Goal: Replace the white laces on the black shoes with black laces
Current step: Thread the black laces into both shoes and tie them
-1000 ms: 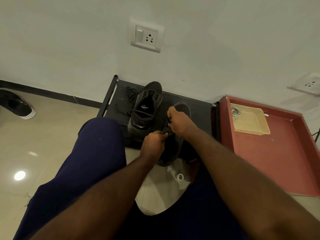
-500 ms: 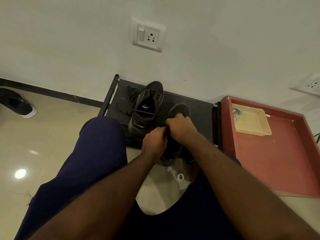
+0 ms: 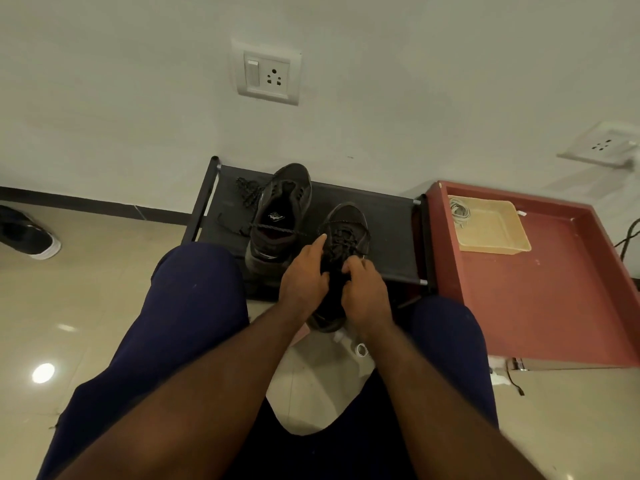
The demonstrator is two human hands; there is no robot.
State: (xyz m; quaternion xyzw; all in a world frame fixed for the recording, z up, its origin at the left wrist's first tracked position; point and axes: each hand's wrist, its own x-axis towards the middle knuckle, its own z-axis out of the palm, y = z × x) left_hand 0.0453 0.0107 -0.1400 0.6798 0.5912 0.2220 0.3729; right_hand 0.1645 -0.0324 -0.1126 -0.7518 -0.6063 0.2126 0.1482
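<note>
You are working on the black shoe (image 3: 346, 216), which sits toe-to-wall on the low shoe rack (image 3: 388, 237), its heel hanging past the front rail between your knees. Black lace (image 3: 341, 237) already crosses its eyelets. Your right hand (image 3: 363, 296) has its fingers curled onto the lace near the tongue, apparently pinching it. Your left hand (image 3: 303, 278) lays a straight index finger along the eyelet edge, and I cannot tell whether its other fingers hold anything.

The step looks to be snugging the crossings. Pull each one flat and even from the toe back, and brace the shoe so the overhanging heel does not tip off the rail. The second shoe (image 3: 282, 209) stands just beside on your left, with a loose lace (image 3: 277, 228) across its opening, so draw slack toward yourself, not sideways into it. To the right the rack lies bare as far as the red tray (image 3: 554, 306).
</note>
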